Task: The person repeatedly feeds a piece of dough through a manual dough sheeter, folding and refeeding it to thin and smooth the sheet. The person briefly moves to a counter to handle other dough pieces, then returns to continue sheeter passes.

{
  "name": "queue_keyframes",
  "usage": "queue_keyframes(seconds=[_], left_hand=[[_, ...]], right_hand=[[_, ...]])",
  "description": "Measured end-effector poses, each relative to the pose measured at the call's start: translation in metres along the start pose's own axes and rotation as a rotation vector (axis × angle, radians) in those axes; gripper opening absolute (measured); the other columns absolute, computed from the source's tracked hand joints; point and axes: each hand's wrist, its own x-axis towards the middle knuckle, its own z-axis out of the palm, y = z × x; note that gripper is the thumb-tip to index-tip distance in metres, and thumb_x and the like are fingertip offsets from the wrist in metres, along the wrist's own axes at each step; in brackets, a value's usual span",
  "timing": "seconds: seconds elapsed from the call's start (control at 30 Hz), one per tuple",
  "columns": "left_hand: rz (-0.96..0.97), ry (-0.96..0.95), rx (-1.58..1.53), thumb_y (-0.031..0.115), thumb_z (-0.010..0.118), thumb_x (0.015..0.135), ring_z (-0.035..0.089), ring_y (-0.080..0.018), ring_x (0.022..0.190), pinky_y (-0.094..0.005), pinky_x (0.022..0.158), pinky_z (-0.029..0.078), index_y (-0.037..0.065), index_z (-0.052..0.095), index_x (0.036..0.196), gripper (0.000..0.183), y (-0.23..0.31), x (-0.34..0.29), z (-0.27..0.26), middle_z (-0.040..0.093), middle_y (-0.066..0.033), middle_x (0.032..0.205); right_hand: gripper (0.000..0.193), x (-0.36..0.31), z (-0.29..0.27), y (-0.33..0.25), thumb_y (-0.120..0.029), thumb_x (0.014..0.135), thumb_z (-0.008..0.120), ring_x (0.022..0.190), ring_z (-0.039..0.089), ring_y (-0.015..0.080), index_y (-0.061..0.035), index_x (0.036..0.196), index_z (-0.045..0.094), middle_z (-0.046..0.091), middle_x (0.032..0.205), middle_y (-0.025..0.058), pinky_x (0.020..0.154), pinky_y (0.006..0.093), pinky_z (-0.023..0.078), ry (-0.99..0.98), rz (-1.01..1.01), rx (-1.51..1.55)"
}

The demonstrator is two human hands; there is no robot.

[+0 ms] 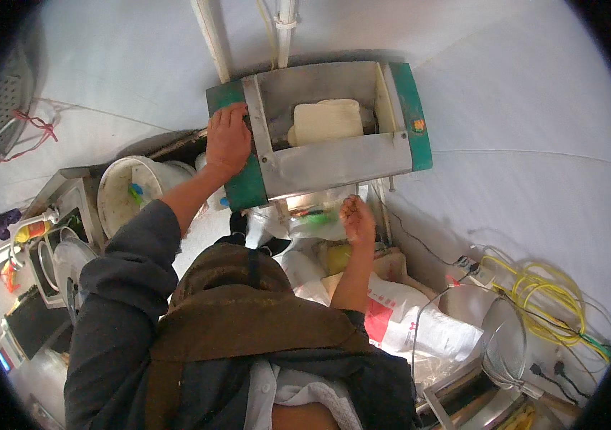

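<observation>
In front of me stands a dough roller machine [334, 166] with a grey metal hopper and green end panels. A thick folded slab of pale dough [327, 122] lies in its hopper, over the rollers. My left hand [228, 140] rests flat on the left green end panel, its fingers stretched over the top and holding nothing. Below the machine's front edge, my right hand [357, 221] is closed with its fingers curled. A thin metal rod shows just above that fist; whatever is inside the fingers is hidden.
A white bucket [130, 188] stands left of the machine, beside a metal rack. At the lower right are a white sack with red print [420, 322], a wire strainer [504, 340] and coiled yellow cable [542, 297]. White pipes [285, 32] rise behind the machine.
</observation>
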Motion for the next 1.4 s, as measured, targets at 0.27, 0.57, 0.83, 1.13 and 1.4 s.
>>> queue_keyframes(seconds=[0.27, 0.57, 0.83, 1.13, 1.4], left_hand=[[0.049, 0.039, 0.001, 0.005, 0.061, 0.094, 0.056, -0.0386, 0.123, -0.0508, 0.106, 0.045, 0.005, 0.059, 0.122, 0.028, -0.004, 0.001, -0.001, 0.062, -0.0131, 0.134], [0.032, 0.018, -0.054, 0.004, 0.060, 0.094, 0.056, -0.0392, 0.123, -0.0516, 0.107, 0.045, 0.006, 0.059, 0.127, 0.033, -0.007, 0.003, 0.008, 0.062, -0.0135, 0.134], [0.068, 0.065, -0.077, 0.004, 0.062, 0.092, 0.056, -0.0399, 0.122, -0.0519, 0.107, 0.045, 0.006, 0.059, 0.122, 0.030, 0.004, 0.003, 0.000, 0.062, -0.0133, 0.133], [0.028, 0.025, -0.028, 0.005, 0.062, 0.092, 0.056, -0.0389, 0.123, -0.0510, 0.108, 0.044, 0.006, 0.059, 0.125, 0.033, -0.002, 0.002, 0.007, 0.062, -0.0131, 0.134], [-0.017, 0.006, 0.006, 0.006, 0.062, 0.092, 0.056, -0.0386, 0.124, -0.0514, 0.108, 0.044, 0.005, 0.060, 0.125, 0.033, -0.006, 0.001, 0.002, 0.062, -0.0136, 0.133]], right_hand=[[0.044, 0.096, 0.065, 0.042, -0.040, 0.108, 0.058, 0.119, 0.067, 0.0369, -0.0068, 0.135, 0.065, 0.069, 0.136, 0.0115, 0.098, 0.0552, 0.059, 0.126, 0.113, 1.030], [0.059, 0.150, 0.054, 0.074, -0.053, 0.108, 0.052, 0.134, 0.058, 0.0397, -0.0093, 0.147, 0.057, 0.061, 0.148, 0.0145, 0.111, 0.0612, 0.050, 0.055, -0.336, 0.665], [0.066, 0.168, 0.034, 0.122, -0.050, 0.111, 0.046, 0.148, 0.043, 0.0355, -0.0118, 0.163, 0.035, 0.044, 0.162, 0.0126, 0.127, 0.0559, 0.033, -0.080, -0.316, 0.655], [0.045, 0.091, 0.005, 0.151, -0.027, 0.097, 0.080, 0.107, 0.071, 0.0260, -0.0066, 0.135, 0.065, 0.072, 0.123, 0.0059, 0.089, 0.0405, 0.062, 0.261, -0.094, 0.463], [0.066, -0.080, 0.083, 0.010, -0.027, 0.080, 0.095, 0.106, 0.072, 0.0253, -0.0008, 0.135, 0.067, 0.074, 0.122, 0.0134, 0.092, 0.0422, 0.056, 0.232, 0.312, -0.442]])
